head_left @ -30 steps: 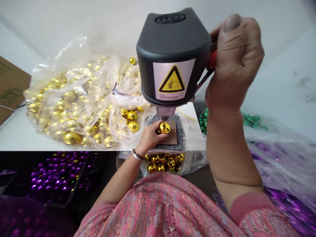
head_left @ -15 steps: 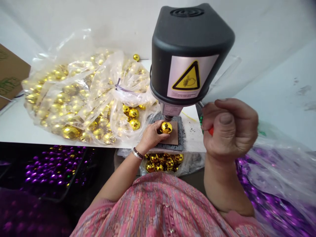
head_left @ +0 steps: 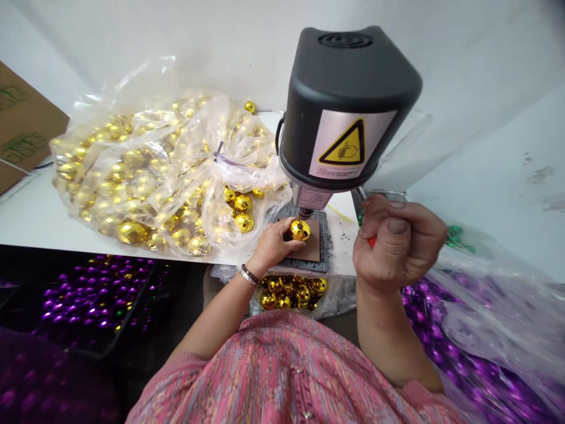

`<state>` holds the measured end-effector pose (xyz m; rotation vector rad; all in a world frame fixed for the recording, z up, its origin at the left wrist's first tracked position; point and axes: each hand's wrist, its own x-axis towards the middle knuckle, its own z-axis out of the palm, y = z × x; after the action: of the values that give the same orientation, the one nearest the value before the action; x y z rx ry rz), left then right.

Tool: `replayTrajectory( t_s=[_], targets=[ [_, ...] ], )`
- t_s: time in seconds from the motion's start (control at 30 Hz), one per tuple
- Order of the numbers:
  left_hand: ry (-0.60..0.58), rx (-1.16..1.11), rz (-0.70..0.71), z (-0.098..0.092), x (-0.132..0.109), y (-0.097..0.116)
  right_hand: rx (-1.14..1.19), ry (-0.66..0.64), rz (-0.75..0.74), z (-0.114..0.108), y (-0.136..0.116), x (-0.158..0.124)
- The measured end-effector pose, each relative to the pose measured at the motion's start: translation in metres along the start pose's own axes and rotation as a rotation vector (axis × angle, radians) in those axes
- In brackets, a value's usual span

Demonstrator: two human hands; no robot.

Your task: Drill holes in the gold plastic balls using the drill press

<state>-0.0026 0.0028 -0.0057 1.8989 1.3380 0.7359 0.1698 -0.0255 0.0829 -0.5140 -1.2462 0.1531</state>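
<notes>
A shiny gold faceted ball (head_left: 300, 230) sits under the chuck of a black drill press (head_left: 353, 88). My left hand (head_left: 274, 244) grips it from the left between thumb and fingers. Beneath the ball lies a brown board (head_left: 309, 250) on the grey machine base (head_left: 324, 259). At the right, my right hand (head_left: 397, 244) is closed around the drill press lever, whose red end (head_left: 371, 241) shows between the fingers. Most of the lever is hidden by that hand. Whether the bit touches the ball I cannot tell.
Clear plastic bags of gold balls (head_left: 132, 176) cover the white table's left side. An open bag of gold balls (head_left: 293, 291) sits below the front edge. Purple balls (head_left: 97, 294) fill a dark crate at left; purple ones (head_left: 468, 353) lie bagged at right. A cardboard box (head_left: 26, 123) stands far left.
My right hand has moved slightly down and left with the lever. The camera view has shifted a little. My left hand still holds the gold ball under the chuck.
</notes>
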Motion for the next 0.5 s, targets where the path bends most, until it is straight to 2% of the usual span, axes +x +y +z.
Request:
replayTrajectory(
  t_s=[0.23, 0.4, 0.5],
  targets=[
    [0.033, 0.026, -0.011, -0.001, -0.001, 0.002, 0.075, 0.058, -0.04, 0.007, 0.004, 0.0],
    [0.023, 0.031, -0.018, -0.002, -0.001, 0.003, 0.117, 0.055, -0.065, 0.007, 0.008, -0.003],
    [0.067, 0.037, -0.008, 0.0, -0.002, 0.003, 0.117, 0.028, -0.054, 0.003, 0.013, -0.012]
  ],
)
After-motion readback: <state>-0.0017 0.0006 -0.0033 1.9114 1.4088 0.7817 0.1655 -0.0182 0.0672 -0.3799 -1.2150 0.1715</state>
